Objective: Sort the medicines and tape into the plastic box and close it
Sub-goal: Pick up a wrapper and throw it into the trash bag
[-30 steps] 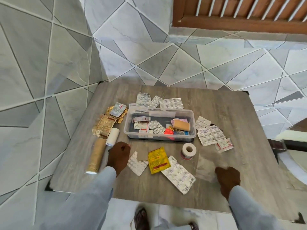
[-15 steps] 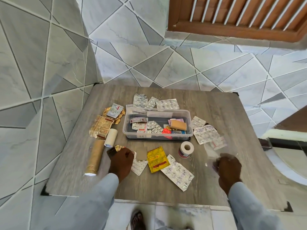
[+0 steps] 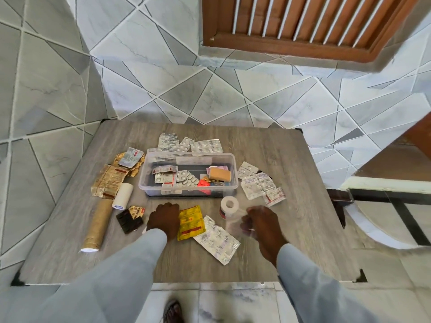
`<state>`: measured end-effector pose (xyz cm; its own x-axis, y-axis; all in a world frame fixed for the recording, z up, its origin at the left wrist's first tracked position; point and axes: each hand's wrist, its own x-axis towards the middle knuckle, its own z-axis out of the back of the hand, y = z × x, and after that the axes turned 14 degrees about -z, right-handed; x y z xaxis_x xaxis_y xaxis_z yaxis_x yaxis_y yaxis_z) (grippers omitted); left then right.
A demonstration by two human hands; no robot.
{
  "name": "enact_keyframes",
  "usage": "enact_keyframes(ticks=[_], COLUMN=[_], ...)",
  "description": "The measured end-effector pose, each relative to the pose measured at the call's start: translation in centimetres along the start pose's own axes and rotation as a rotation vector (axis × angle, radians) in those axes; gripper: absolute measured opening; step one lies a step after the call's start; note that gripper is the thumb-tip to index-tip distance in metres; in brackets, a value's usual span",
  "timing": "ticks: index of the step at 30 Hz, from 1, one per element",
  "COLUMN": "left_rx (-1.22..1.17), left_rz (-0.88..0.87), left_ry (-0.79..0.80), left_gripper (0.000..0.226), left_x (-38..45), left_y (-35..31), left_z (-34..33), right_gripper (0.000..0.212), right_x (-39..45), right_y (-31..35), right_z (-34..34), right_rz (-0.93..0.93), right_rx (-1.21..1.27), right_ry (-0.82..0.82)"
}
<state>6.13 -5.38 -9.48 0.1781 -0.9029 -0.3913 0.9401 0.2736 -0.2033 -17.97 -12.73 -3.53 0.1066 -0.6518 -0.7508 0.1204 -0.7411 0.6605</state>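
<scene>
Hands are closing in on the clear rectangular plastic box (image 3: 188, 174), which is sitting open at the middle of the grey wood-grain table (image 3: 279, 159) with a few strips already inside. Compared with a moment ago, the left hand (image 3: 164, 219) is pressing down, fingers curled, over the white blister strip it was beside, now hidden under it; whether it is gripping that strip I cannot tell. The right hand (image 3: 262, 223) is lifting the clear plastic lid (image 3: 235, 223) off the table, pinched at its near edge, just beside the white tape roll (image 3: 229, 206). Judging by the many packs lying outside, sorting is barely begun and closing is premature. Free tabletop is lying mostly along the near edge and right side; the yellow sachet (image 3: 191, 222) and long foil strip (image 3: 215, 238) are crowding the space between the hands.
</scene>
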Motion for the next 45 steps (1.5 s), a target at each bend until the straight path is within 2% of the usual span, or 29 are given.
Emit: enact_keyframes(ticks=[3,6,9,12,15,17,18,24,28,29,32,36,40,43,45], left_rx=[-0.024,-0.143,-0.323,-0.623,-1.036,-1.356,-1.425,-1.597,-1.546,-1.52,-1.451,-1.349,-1.317,-1.313,-1.318], left_rz=[-0.007,0.039,0.077,0.136,0.176,0.13,0.094,-0.204,-0.34,-0.357,-0.36,-0.357,-0.37,-0.368,-0.361], left_ry=[-0.022,-0.092,-0.338,-0.636,-0.702,-0.661,-0.623,-0.352,-0.129,-0.1,-0.027,0.06,0.155,0.136,0.101], left_gripper=[0.044,0.051,0.045,0.036,0.036,0.039,0.037,0.028,0.033,0.033,0.015,0.016,0.012,0.006,0.018], left_x=[-0.1,-0.5,-1.4,-2.3,-1.7,-1.4,-1.3,-2.6,-3.3,-3.4,-3.8,-4.6,-4.3,-3.1,-1.4], left_y=[-0.1,0.6,1.1,0.3,-1.1,-2.7,-4.0,-14.8,-23.7,-25.8,-32.9,-43.9,-51.6,-55.8,-58.0], left_z=[0.0,0.3,1.6,3.8,5.9,6.8,7.1,6.9,5.4,4.9,3.0,-0.6,-2.8,-3.1,-3.3], right_gripper=[0.016,0.016,0.014,0.012,0.011,0.011,0.01,0.015,0.018,0.019,0.019,0.018,0.018,0.017,0.015], right_x=[-0.3,-0.5,-0.8,-1.5,-2.2,-2.6,-2.9,-5.0,-6.5,-6.9,-7.8,-9.2,-9.8,-8.7,-7.1], right_y=[0.1,0.1,0.4,1.0,0.9,0.4,0.3,-0.3,-1.4,-1.9,-3.0,-4.3,-4.0,-2.9,-1.8], right_z=[-0.8,-1.5,-2.3,-3.1,-2.7,-1.9,-1.0,5.9,13.4,15.5,22.3,32.8,40.8,45.1,47.4], right_rz=[0.025,0.057,0.064,0.066,0.08,0.089,0.092,0.117,0.187,0.196,0.211,0.219,0.165,0.13,0.125], right_rx=[-0.034,-0.047,-0.036,0.015,0.06,0.102,0.138,0.343,0.441,0.453,0.485,0.5,0.476,0.45,0.417], right_ry=[0.021,0.02,0.025,0.047,0.042,0.038,0.03,-0.028,-0.04,-0.04,-0.035,-0.027,-0.033,-0.053,-0.084])
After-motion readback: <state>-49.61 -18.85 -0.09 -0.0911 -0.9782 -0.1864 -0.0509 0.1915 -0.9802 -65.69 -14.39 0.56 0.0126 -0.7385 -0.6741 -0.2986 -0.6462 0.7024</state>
